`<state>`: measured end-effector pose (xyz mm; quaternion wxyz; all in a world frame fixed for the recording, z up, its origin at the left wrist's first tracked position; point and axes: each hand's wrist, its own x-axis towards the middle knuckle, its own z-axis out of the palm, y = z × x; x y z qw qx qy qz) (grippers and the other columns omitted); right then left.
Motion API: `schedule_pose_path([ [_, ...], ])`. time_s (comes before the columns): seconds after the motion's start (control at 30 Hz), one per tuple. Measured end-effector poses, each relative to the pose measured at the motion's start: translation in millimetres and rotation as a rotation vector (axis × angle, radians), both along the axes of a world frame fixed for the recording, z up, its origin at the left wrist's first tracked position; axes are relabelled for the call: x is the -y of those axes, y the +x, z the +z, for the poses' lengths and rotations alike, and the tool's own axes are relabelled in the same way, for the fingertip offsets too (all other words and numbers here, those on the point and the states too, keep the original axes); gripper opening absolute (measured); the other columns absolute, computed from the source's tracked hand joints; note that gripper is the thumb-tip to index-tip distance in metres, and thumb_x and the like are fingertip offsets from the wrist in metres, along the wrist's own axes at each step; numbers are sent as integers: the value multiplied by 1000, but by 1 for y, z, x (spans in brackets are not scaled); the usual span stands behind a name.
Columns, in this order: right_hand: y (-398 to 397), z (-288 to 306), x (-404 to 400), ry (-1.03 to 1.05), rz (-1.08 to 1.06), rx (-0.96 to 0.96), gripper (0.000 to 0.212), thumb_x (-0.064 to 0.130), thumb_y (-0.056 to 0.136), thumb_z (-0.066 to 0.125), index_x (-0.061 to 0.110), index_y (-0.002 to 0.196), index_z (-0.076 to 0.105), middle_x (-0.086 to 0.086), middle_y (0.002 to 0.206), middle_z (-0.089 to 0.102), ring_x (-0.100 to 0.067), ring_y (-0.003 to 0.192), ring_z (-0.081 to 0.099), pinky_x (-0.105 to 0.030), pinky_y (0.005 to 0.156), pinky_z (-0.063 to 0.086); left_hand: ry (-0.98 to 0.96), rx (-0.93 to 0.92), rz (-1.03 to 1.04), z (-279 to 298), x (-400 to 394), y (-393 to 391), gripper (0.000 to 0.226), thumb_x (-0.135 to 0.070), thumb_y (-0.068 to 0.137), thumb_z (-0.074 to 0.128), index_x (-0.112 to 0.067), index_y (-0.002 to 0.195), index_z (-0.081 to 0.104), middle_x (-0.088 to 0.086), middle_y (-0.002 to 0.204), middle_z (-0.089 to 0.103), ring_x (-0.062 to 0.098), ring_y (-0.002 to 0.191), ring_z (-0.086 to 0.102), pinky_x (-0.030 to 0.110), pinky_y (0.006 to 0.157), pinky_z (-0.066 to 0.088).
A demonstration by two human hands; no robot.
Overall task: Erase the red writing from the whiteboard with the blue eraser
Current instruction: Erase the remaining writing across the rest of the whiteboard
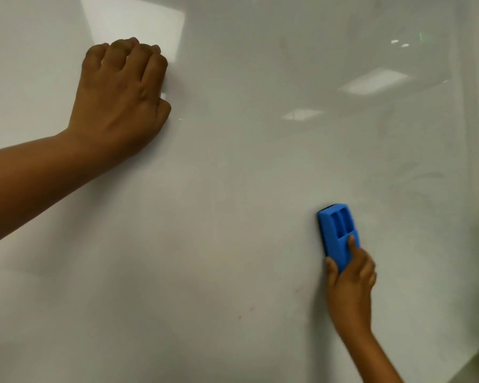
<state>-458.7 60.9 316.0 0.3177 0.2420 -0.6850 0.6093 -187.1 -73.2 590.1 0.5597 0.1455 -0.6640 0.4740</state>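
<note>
The blue eraser (338, 235) sits flat on the whiteboard (233, 189) at four o'clock, the right hand (350, 283) clasping its lower end. Faint red specks (246, 312) linger at six; press evenly there. The left hand (119, 98), curled empty, braces at ten.

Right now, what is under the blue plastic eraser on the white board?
A dark pad edge shows at the top of the blue plastic eraser, against the white board. Any writing beneath is covered. The right hand holds it.
</note>
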Motion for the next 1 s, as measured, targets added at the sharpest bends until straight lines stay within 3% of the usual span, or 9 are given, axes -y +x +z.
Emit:
schedule_pose_path([
  [0.13, -60, 21, -21, -60, -18, 224, 59, 19, 92, 52, 20, 142, 22, -21, 139, 30, -41, 125, 32, -56, 97, 35, 9, 12, -21, 1, 1, -1, 43, -15, 86, 38, 7, 123, 41, 30, 121, 49, 45, 116, 41, 53, 95, 28],
  [0.37, -104, 10, -48, -56, -18, 517, 58, 17, 92, 54, 19, 140, 22, -28, 136, 31, -50, 115, 41, -59, 95, 39, -4, 12, -24, 1, 0, 0, 43, -15, 86, 38, 8, 123, 42, 30, 119, 50, 46, 114, 42, 53, 92, 29],
  [0.53, -24, 2, -15, -90, 2, 297, 60, 9, 89, 56, 14, 142, 27, -27, 136, 33, -47, 121, 36, -54, 99, 34, -7, 18, -5, 2, -1, 0, 41, -16, 87, 36, 8, 121, 42, 31, 120, 49, 46, 114, 41, 54, 92, 28],
  [0.7, 98, -20, 18, -29, 107, 78, 68, 8, 88, 58, 30, 142, 23, -13, 141, 32, -32, 127, 34, -43, 98, 41, 8, 16, 5, 0, 0, 0, 41, -18, 89, 34, 6, 121, 39, 30, 121, 47, 47, 111, 40, 54, 93, 27],
  [0.77, 146, -31, 28, -21, 138, -69, 80, 2, 76, 71, 39, 134, 29, -12, 138, 38, -31, 124, 41, -38, 91, 46, 19, 14, 8, -1, 0, 0, 42, -20, 90, 32, 6, 123, 37, 30, 123, 45, 48, 112, 39, 55, 95, 26],
  [0.83, 183, -47, 39, 51, 185, -168, 90, 3, 56, 85, 33, 128, 40, -8, 131, 42, -26, 116, 45, -34, 80, 52, 40, 19, -3, -2, -1, 0, 44, -21, 91, 32, 6, 125, 36, 31, 124, 45, 49, 113, 38, 56, 98, 25],
  [0.9, 203, -63, 45, 97, 190, -269, 71, 12, 62, 82, 32, 120, 45, -3, 123, 43, -21, 107, 45, -30, 73, 55, 51, 22, -9, -3, -2, 0, 43, -20, 92, 32, 6, 126, 36, 31, 124, 45, 48, 113, 38, 55, 98, 25],
  [0.97, 208, -79, 42, 147, 180, -368, 21, 31, 92, 51, 36, 112, 48, -2, 116, 47, -20, 99, 47, -27, 65, 57, 52, 28, 1, -4, -3, 0, 43, -17, 92, 33, 6, 128, 35, 30, 124, 45, 47, 113, 38, 53, 97, 25],
  [1.0, 205, -83, 39, 185, 168, -364, 17, 38, 98, 36, 36, 108, 49, -3, 112, 53, -19, 95, 48, -26, 63, 57, 54, 30, 7, -4, -4, 1, 43, -16, 91, 34, 6, 128, 35, 30, 123, 45, 46, 113, 38, 53, 96, 25],
])
